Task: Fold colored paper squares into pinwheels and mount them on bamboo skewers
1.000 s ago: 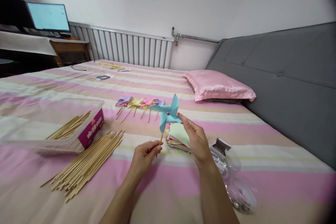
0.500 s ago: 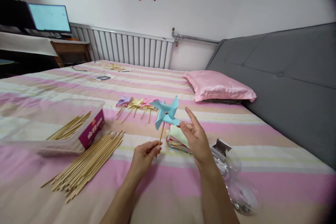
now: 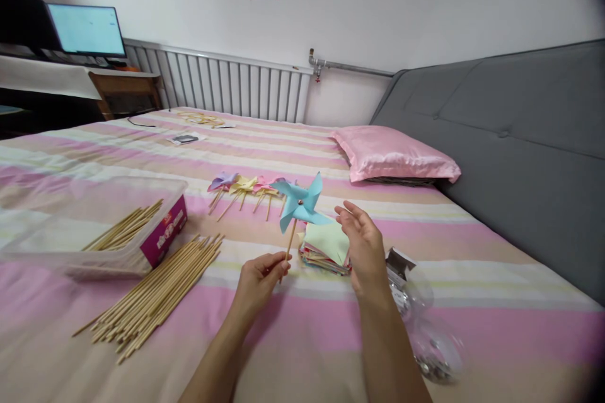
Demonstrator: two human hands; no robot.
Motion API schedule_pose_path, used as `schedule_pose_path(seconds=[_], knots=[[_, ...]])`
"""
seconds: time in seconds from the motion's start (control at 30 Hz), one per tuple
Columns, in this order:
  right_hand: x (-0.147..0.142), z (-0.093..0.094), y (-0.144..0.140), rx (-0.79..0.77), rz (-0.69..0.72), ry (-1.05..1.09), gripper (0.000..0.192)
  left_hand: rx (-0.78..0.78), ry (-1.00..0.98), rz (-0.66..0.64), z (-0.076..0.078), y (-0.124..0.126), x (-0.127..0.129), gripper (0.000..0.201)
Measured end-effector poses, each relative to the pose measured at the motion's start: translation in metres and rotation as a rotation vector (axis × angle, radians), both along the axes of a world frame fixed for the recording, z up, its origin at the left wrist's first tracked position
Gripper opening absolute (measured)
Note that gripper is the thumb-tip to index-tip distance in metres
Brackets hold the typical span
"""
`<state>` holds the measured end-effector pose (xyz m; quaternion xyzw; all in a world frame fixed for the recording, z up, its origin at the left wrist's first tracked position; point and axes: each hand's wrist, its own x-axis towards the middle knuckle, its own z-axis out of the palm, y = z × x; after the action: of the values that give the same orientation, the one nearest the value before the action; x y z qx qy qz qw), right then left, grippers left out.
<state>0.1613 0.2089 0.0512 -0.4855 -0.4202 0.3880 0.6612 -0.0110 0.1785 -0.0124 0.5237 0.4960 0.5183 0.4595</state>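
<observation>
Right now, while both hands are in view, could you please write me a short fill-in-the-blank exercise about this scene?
1. The left hand grips the stick of a pinwheel whose blades are ____ in colour.
2. The right hand, its fingers apart from the pinwheel, is holding ____.
3. The top sheet of the paper stack is pale ____.
4. In this view, the loose bundle of sticks lies to the ____ of the left hand.

Missing words: blue; nothing; green; left.
</observation>
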Motion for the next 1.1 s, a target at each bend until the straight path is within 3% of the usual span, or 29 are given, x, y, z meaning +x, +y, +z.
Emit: schedule_pose_path(seconds=[0.53, 0.9, 1.1], knots=[[0.002, -0.011, 0.003, 0.039, 0.069, -0.199, 0.025, -0.005, 0.009, 0.018, 0.003, -0.001, 0.001, 0.028], [0.002, -0.012, 0.003, 0.001, 0.134, -0.191, 0.024, 0.009, 0.014, 0.010, 0.001, 0.000, 0.001, 0.028], [0.002, -0.008, 0.000, 0.056, 0.070, -0.175, 0.031, 0.005, 0.042, -0.011, -0.001, 0.000, 0.000, 0.029]])
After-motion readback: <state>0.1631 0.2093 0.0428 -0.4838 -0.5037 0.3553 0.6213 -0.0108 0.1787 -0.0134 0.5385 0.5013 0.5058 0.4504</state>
